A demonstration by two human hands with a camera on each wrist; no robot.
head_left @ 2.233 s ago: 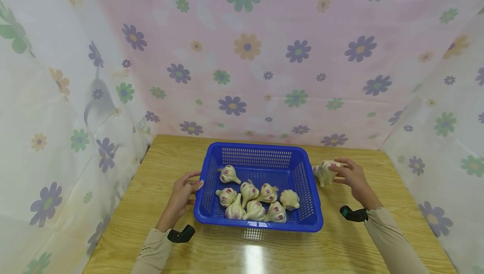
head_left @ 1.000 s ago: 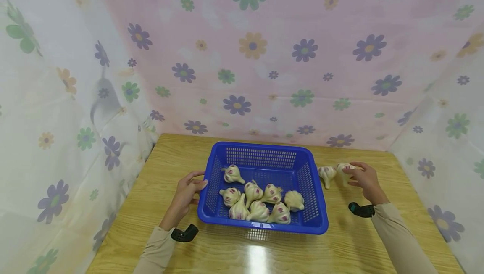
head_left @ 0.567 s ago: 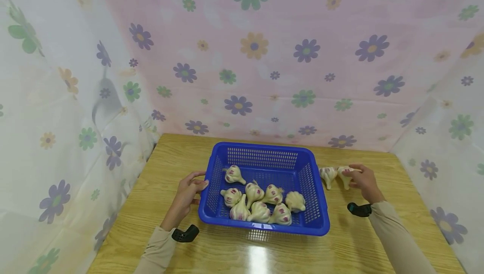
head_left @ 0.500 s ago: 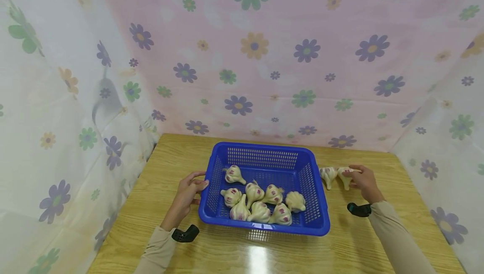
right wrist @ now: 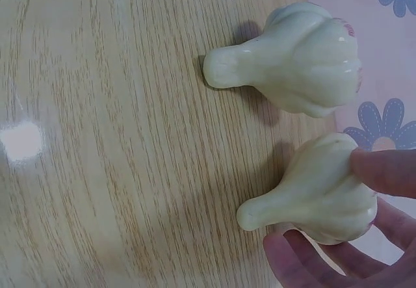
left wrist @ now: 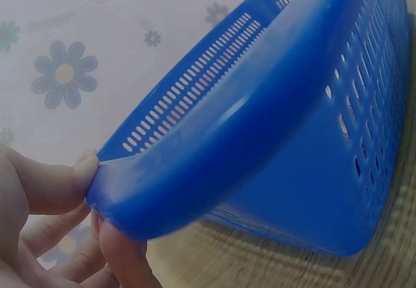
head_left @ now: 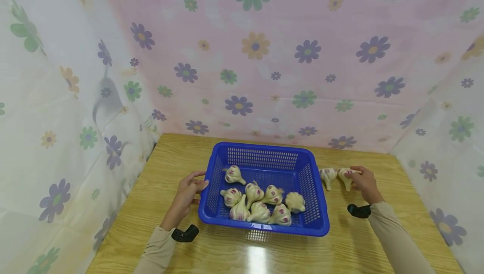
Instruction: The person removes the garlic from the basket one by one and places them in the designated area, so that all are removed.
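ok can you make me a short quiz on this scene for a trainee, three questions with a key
1. How many garlic bulbs lie in the basket?
2. True or false: of the two bulbs outside it on the table, the right hand touches the one farther from the basket.
3. The left hand is holding: a) a bulb, b) the rim of the basket, c) nothing.

Key:
1. Eight.
2. True.
3. b
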